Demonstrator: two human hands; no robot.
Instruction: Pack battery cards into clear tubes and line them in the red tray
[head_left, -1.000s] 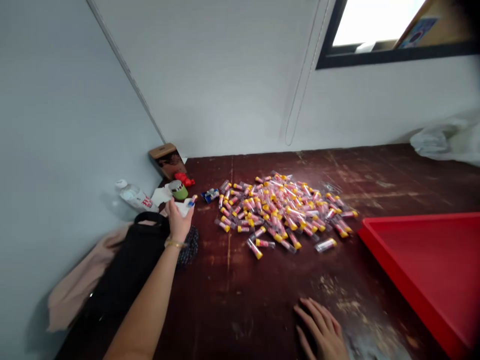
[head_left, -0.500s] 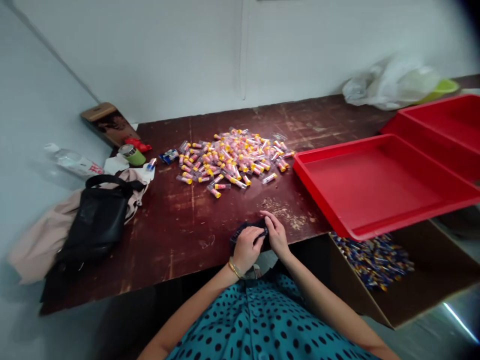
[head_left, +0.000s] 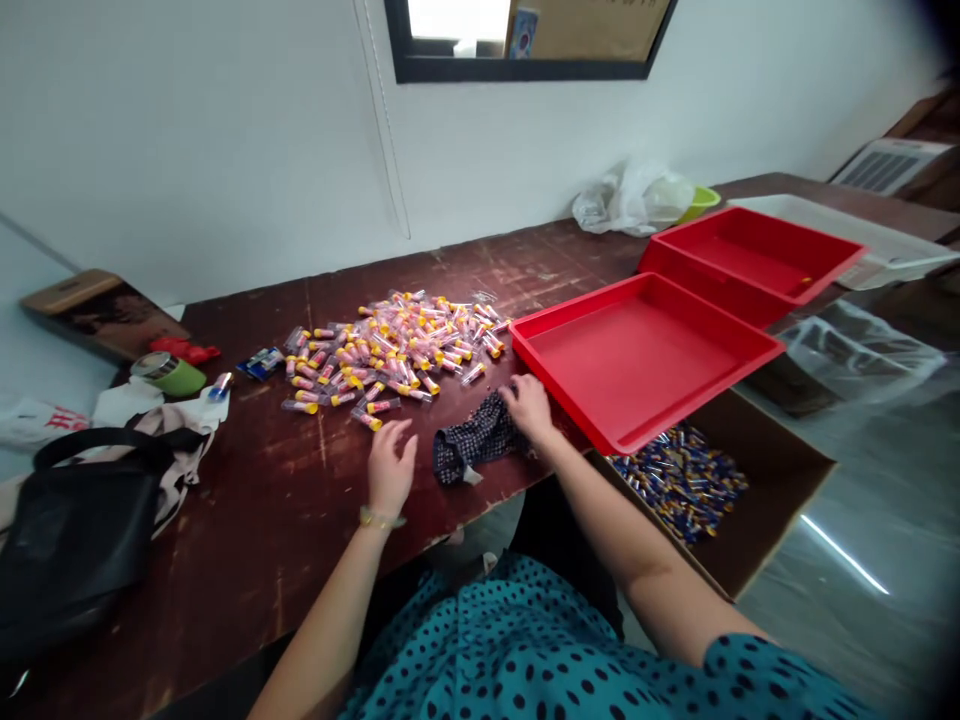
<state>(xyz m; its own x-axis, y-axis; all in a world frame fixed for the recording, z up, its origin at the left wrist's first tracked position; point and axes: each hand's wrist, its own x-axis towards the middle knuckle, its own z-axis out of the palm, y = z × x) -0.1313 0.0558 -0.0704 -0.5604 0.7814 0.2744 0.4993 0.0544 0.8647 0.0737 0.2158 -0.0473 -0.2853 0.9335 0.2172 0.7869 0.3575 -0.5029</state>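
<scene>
A dark checked cloth [head_left: 476,440] with a small white tag lies crumpled near the table's front edge. My right hand [head_left: 529,408] is closed on its far right end, with the fingertips partly hidden in the folds. My left hand [head_left: 391,465] is to the left of the cloth and apart from it, fingers spread and holding nothing. Just beyond my left hand is a heap of small clear-wrapped pink tubes with yellow ends [head_left: 405,345]. The nearest tubes lie close to my left fingertips.
Right of the heap, a red tray [head_left: 645,360] overhangs the table edge, with another red tray [head_left: 757,250] behind it. Below stands a cardboard box [head_left: 780,480] of blue-and-yellow pieces. A black bag [head_left: 82,530] and a green can [head_left: 176,375] are at the left.
My hands have separated: the left moved left off the cloth and opened, while the right moved forward with the cloth, now spread out more. The view has swung right.
</scene>
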